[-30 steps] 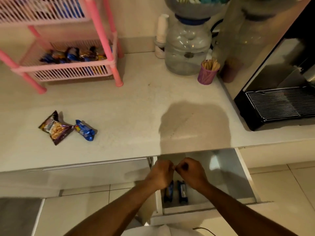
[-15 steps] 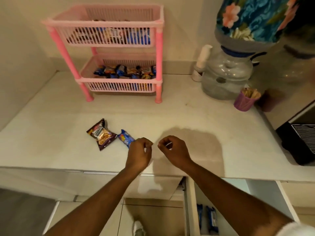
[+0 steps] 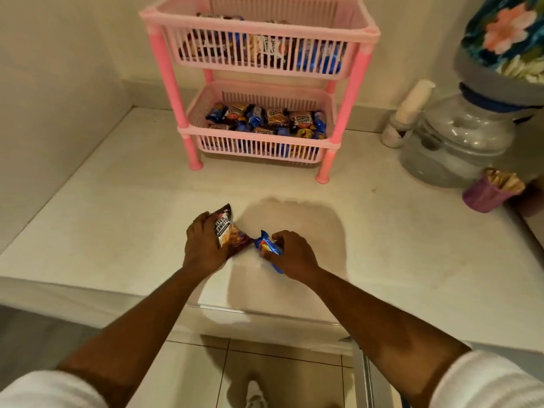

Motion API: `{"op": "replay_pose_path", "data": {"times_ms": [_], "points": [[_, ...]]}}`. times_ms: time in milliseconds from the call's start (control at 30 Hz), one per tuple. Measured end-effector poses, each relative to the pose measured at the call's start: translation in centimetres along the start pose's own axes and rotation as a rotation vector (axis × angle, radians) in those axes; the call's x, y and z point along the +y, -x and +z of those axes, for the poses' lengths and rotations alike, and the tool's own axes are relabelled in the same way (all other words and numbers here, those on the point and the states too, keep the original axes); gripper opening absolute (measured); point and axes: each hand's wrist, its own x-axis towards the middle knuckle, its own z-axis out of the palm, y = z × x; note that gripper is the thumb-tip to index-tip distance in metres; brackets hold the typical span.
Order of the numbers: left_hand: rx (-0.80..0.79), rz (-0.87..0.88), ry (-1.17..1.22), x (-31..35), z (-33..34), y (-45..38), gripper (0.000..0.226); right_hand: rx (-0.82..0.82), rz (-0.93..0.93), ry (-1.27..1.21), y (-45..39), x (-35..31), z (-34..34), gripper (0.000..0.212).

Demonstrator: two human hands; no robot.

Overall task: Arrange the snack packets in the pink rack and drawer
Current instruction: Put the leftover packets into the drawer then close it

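Observation:
A two-tier pink rack (image 3: pixel 353 92) stands at the back of the white counter, both baskets holding several snack packets (image 3: pixel 265 119). Near the counter's front edge my left hand (image 3: pixel 203 245) grips a dark salted peanuts packet (image 3: pixel 226 231). Right beside it my right hand (image 3: pixel 294 254) closes on a small blue packet (image 3: pixel 266 244). Both packets still rest on or just above the counter. Only the edge of the open drawer (image 3: pixel 362 375) shows at the bottom right; its inside is out of view.
A clear water dispenser jug (image 3: pixel 453 139) with a floral cover stands at the back right, a white bottle (image 3: pixel 406 113) beside it. A purple cup of wooden sticks (image 3: pixel 488 192) sits at the right. A wall bounds the counter on the left.
My hands rose from the drawer to the counter, moved left, and closed on the peanuts packet and the blue packet. The view shifted left and up to the rack.

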Motion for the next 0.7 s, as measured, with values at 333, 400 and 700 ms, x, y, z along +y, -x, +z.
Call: {"op": "replay_pose_path", "data": {"times_ms": [333, 400, 700], "points": [[-0.011, 0.051, -0.003, 0.7, -0.7, -2.7, 0.057, -0.017, 0.114, -0.167, -0.7, 0.0, -0.5, 0.062], [0.047, 0.049, -0.022, 1.5, -0.9, -2.6, 0.044, 0.005, 0.133, -0.274, -0.5, 0.1, -0.6, 0.058], [0.079, 0.225, -0.031, 9.8, 1.6, 2.3, 0.034, 0.124, 0.14, -0.58, 2.8, 3.7, -4.4, 0.034]]}}
